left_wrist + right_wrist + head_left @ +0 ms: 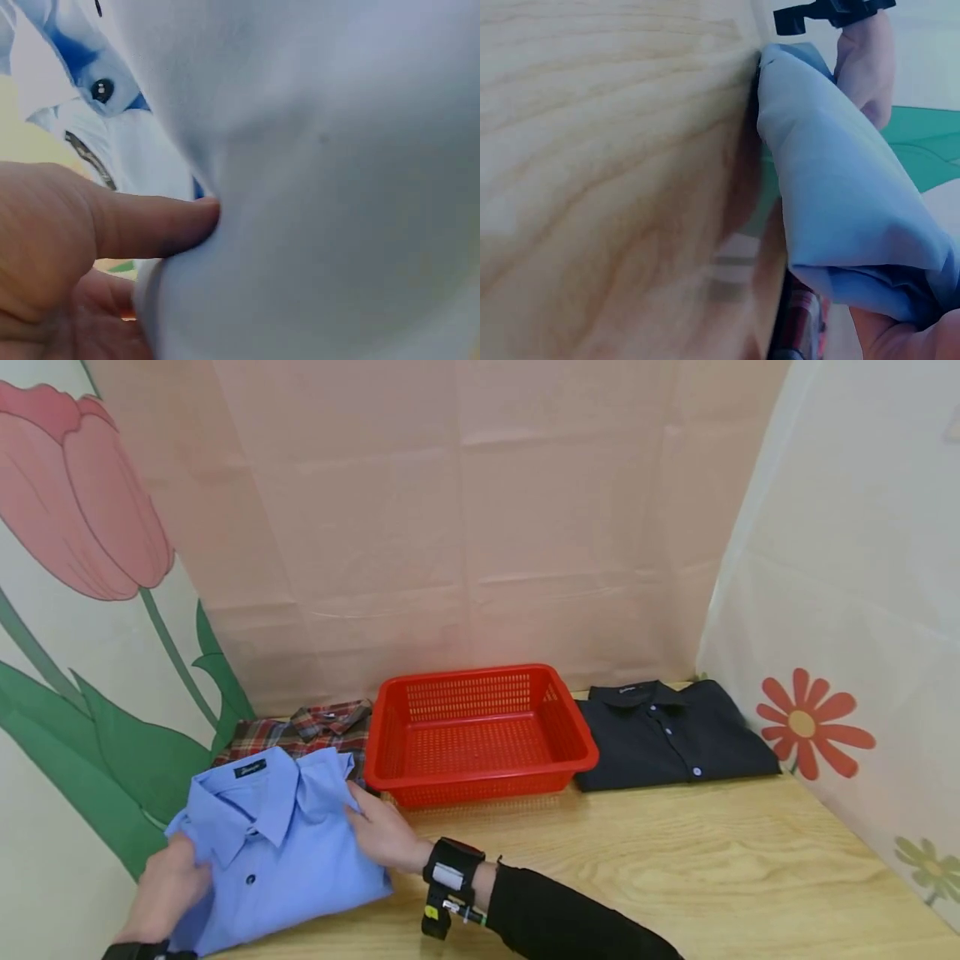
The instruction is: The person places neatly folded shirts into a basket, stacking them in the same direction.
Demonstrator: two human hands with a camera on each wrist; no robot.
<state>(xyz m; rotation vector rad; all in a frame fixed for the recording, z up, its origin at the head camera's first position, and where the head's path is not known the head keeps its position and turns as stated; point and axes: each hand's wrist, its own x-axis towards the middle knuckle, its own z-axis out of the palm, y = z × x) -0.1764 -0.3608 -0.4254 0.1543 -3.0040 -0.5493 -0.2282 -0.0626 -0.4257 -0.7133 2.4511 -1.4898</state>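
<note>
The desk (pixel 675 860) is the biggest thing here, and its wood runs out from under all of this toward the walls. Next comes the blue shirt (pixel 300 860), folded up with its collar to the far side. I have it tilted by the left edge of the desk, in front of the far left corner. Its right side looks up off the wood, but I can't tell if its low edge touches. The red basket (pixel 480 785) sits at the middle of the far edge. A dark shirt (pixel 652 743) lies folded at the far right corner, just beside the basket. A plaid shirt (pixel 281 735) lies at the far left corner, partly hidden behind my blue one.

My left hand (pixel 168 877) pinches one side of the blue shirt, thumb in front and fingers behind. My right hand (pixel 386 831) grips the other side. I think this step is the lift. The next move seems to need both hands level and gentle, so the fold doesn't slip. The smallest thing is a dark button (pixel 251 879) down the front.
</note>
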